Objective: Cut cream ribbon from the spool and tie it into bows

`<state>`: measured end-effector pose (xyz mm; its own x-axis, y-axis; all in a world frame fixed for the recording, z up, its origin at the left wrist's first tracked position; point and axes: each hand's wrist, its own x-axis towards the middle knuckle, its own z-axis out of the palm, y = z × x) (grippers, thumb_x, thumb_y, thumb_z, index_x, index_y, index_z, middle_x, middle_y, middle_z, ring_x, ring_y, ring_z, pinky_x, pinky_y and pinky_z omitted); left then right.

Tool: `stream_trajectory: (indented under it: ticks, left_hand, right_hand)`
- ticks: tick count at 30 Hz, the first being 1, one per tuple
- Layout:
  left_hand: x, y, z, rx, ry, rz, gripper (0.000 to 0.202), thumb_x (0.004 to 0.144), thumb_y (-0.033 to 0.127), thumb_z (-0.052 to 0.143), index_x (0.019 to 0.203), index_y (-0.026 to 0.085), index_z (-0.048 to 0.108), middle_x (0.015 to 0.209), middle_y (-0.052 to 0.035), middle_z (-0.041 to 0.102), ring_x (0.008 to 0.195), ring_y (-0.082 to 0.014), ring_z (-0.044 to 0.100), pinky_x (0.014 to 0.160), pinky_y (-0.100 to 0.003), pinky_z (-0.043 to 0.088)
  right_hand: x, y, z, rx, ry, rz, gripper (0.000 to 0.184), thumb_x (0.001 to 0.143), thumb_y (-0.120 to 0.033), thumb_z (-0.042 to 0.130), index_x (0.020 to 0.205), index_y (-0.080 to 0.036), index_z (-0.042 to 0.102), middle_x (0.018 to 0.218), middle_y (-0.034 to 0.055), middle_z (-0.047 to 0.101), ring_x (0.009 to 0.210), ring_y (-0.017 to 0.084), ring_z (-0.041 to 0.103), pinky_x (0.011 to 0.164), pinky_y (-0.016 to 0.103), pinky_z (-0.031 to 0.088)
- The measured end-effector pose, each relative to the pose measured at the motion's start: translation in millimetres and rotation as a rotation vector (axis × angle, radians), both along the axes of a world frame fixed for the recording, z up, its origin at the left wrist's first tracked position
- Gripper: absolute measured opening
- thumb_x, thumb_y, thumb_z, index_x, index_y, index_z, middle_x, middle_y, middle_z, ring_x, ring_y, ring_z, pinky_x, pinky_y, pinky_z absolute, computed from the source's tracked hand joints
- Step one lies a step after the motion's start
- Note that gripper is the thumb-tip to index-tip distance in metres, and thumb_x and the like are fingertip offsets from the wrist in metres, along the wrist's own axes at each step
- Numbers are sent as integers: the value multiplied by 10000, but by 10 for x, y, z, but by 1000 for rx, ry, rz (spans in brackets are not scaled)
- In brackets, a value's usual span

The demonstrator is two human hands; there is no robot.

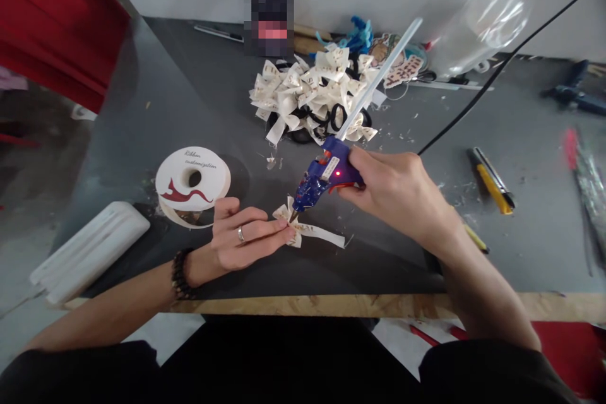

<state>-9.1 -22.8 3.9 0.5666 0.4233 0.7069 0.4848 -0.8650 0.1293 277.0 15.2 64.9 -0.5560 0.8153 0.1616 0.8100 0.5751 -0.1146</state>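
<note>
Both hands (249,233) (398,186) over table (199,101); edge (307,306) nearer

Your right-hand grip (395,189) holds a blue glue gun (311,185), nozzle (293,215) at the cream bow (295,240) your left-hand grip (243,237) holds; beyond, more bows (303,89) heap on the gray surface (199,101).

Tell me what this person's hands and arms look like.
Bare human hands. The left hand wears a silver-coloured ring, with a dark beaded bracelet at its wrist; the right hand shows no jewellery. Short black sleeves leave both forearms bare.
</note>
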Motion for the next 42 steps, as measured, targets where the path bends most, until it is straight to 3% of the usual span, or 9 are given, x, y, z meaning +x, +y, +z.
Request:
stream_trajectory:
  ticks: [5,26,32,38,42]
  left_hand:
    - [12,-7,-61,-13,-66,-33,200,890,80,830,990,248,789,895,91,836,672,-79,730,654,-362,377]
    - [23,-4,-30,1,-35,-11,206,909,62,811,1001,246,791,892,106,842,662,-55,718,698,-373,376]
    - [4,9,-32,8,-19,-18,203,954,95,764,1000,293,773,915,127,840,664,-69,722,669,-384,361]
    - [24,8,-37,5,-9,0,193,931,99,777,951,291,771,931,120,831,715,-98,701,746,-371,387]
    - [54,11,-34,26,-30,39,225,896,90,793,916,313,773,965,106,830,775,-127,697,795,-368,428]
  right_hand:
    - [-15,-3,-8,26,-5,-2,173,932,-246,686,857,-212,533,683,6,613,568,172,557,553,318,300]
    - [-68,-23,-38,52,29,-75,116,856,-240,670,852,-213,558,667,0,624,578,174,573,554,306,298]
    - [-78,-41,-66,169,-20,-77,56,871,-209,648,891,-206,595,717,24,660,634,189,595,553,316,299]
    - [9,3,130,208,180,-191,158,811,-264,697,779,-211,552,650,14,607,544,149,497,540,308,338]
    - [306,172,234,195,30,-344,155,827,-312,712,853,-202,605,765,85,668,711,216,574,644,345,360]
